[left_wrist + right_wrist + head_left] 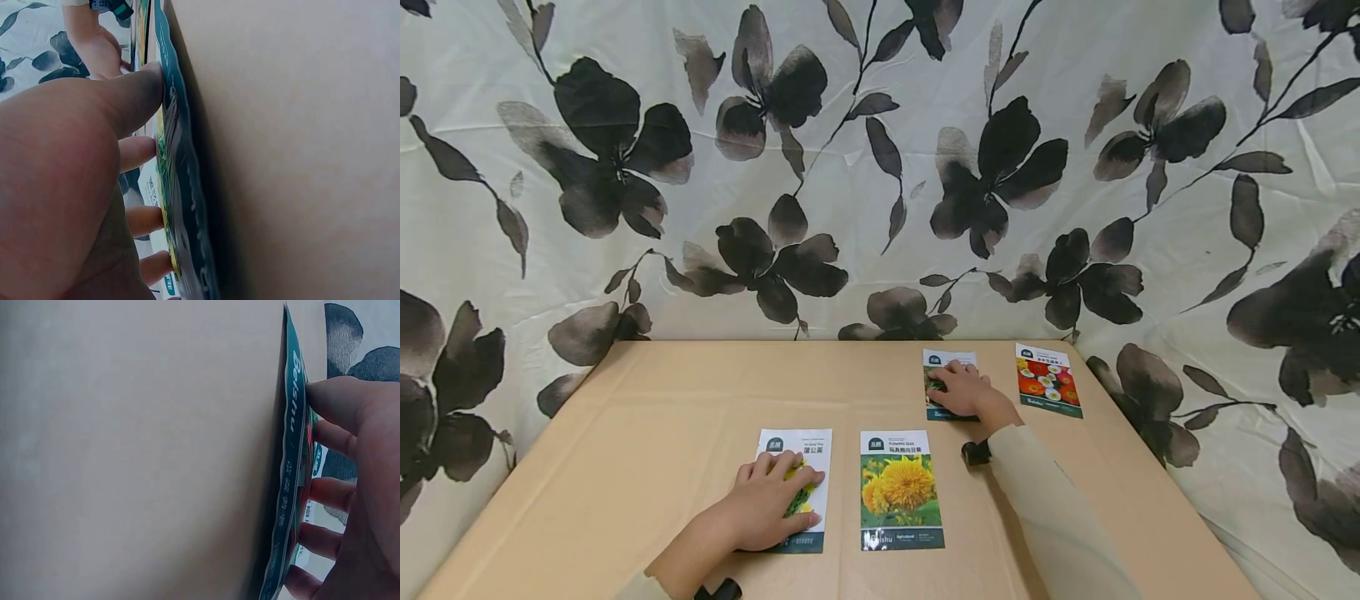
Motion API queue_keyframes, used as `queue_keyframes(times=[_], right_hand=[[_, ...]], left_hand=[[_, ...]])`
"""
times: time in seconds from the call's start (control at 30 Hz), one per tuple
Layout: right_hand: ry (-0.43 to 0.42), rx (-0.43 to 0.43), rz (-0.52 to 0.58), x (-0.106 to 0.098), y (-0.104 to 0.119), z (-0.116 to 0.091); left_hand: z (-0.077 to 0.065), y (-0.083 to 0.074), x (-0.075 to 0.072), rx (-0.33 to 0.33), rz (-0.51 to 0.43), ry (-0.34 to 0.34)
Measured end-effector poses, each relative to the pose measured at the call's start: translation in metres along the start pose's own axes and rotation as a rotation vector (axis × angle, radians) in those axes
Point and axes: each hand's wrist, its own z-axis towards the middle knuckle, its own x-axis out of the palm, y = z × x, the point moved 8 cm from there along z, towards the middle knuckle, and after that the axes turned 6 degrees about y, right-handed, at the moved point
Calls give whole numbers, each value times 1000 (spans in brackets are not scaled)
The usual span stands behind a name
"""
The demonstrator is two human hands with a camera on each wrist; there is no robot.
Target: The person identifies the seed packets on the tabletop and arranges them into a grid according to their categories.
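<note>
My left hand lies palm down with spread fingers on a seed packet with yellow flowers and a dark teal bottom band. In the left wrist view its thumb and fingertips press the packet's face, seen nearly edge-on. Farther back, my right hand rests on another seed packet, covering most of its picture. The right wrist view shows thumb and fingertips touching this packet, where red and green print and a teal band show. Neither hand curls round its packet.
Right of my left hand lies a packet with large yellow flowers. A packet with red, orange and white flowers lies at the back right, near the table's edge. Behind the tan table hangs a floral cloth.
</note>
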Motion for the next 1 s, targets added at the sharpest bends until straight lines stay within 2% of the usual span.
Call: queue_keyframes(times=[1.0], right_hand=[[4, -9, -2, -1, 20, 3]], left_hand=[[-1, 1, -1, -10, 0, 11]])
